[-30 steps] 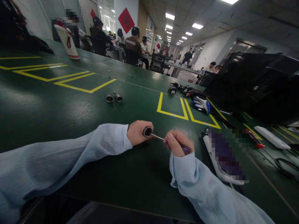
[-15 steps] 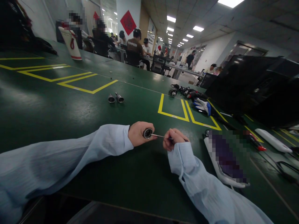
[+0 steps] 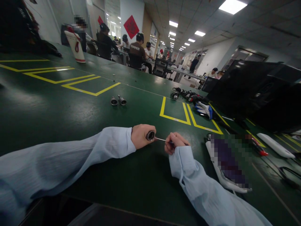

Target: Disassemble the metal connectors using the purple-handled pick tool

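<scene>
My left hand (image 3: 142,137) is wrapped round a dark cylindrical metal part (image 3: 150,135), its round open end facing me. Pinched in my right hand (image 3: 175,142) is a slim tool with a thin metal shaft (image 3: 160,139); my fingers hide most of its handle. The shaft points left and its tip meets the rim of the part, though I cannot tell whether it goes inside. Both hands are just above the green table (image 3: 141,175). Farther off to the left lie two cone-shaped metal pieces (image 3: 114,101), (image 3: 122,100), side by side.
Yellow tape outlines (image 3: 175,119) mark the table. On the right lie a white-edged device with a blurred screen (image 3: 229,163), a blue-and-white glove (image 3: 204,110) and dark cabled parts (image 3: 181,93). A white cup (image 3: 75,47) stands at the far left; several people sit beyond.
The view has tilted slightly, so everything sits a little lower and further right. The round end of the part has turned a little in my left hand; the tool's shaft stays against it.
</scene>
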Tool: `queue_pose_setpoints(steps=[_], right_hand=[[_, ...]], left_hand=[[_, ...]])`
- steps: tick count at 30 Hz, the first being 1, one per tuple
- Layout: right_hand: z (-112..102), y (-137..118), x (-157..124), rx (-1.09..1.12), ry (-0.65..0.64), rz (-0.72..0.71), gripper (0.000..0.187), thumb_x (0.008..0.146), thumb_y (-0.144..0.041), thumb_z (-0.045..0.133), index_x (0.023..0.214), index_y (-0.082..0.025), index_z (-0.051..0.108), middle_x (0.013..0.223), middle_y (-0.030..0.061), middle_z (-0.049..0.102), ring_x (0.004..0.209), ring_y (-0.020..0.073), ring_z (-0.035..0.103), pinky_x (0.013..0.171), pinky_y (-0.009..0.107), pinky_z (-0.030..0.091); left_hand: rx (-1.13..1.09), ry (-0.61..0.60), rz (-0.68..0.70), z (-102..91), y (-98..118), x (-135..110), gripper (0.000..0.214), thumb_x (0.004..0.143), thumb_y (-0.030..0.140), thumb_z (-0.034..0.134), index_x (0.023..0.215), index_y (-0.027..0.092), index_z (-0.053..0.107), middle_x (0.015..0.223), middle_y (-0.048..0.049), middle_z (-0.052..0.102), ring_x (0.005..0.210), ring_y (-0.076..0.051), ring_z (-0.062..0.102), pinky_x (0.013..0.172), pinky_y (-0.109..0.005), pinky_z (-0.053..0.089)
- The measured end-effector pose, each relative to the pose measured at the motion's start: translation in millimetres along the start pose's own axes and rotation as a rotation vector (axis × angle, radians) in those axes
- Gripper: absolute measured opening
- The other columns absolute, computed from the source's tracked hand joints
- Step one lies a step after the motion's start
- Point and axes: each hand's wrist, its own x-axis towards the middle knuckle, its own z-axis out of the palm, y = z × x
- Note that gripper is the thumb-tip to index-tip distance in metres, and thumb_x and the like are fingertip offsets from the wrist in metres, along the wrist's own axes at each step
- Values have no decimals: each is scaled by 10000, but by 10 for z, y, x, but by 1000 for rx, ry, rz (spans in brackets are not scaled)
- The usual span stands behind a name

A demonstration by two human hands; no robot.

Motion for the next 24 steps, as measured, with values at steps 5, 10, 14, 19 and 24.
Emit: queue_pose_setpoints(steps=[5, 10, 14, 19, 24], right_hand=[[-75, 47, 71, 165, -83, 85, 230, 682, -307, 588, 524, -156, 517, 354, -54, 461, 271, 35, 308, 289, 153, 208], [-68, 27, 61, 109, -40, 98, 255, 676, -340, 601, 523, -155, 515, 352, -55, 465, 271, 33, 312, 286, 152, 213], [-10, -19, 16, -82, 67, 20, 262, 646, -344, 622, 504, -141, 536, 340, -56, 459, 279, 34, 344, 290, 144, 230], [1, -23, 25, -31, 57, 72, 268, 621, -337, 630, 477, -139, 521, 327, -63, 442, 260, 25, 328, 277, 130, 214], [-78, 20, 79, 160, -76, 134, 238, 639, -311, 641, 507, -140, 541, 342, -45, 482, 255, 33, 338, 278, 145, 235]], left_hand=[[-45, 4, 14, 20, -22, 11, 218, 703, 322, 591, 615, 149, 490, 569, 32, 498, 523, -88, 462, 495, -197, 339], [-34, -24, -28, 34, -36, 27, 218, 691, 332, 606, 632, 150, 502, 578, 35, 510, 518, -86, 469, 482, -193, 338], [81, -71, -70, 7, 17, 23, 211, 704, 346, 590, 635, 160, 518, 589, 25, 523, 542, -105, 485, 490, -205, 324], [146, -83, -65, -26, 69, 9, 195, 718, 341, 566, 647, 164, 528, 602, 20, 530, 549, -109, 487, 505, -213, 315], [67, -52, -32, -19, 36, 4, 206, 724, 337, 561, 640, 154, 520, 592, 23, 518, 539, -98, 476, 506, -205, 330]])
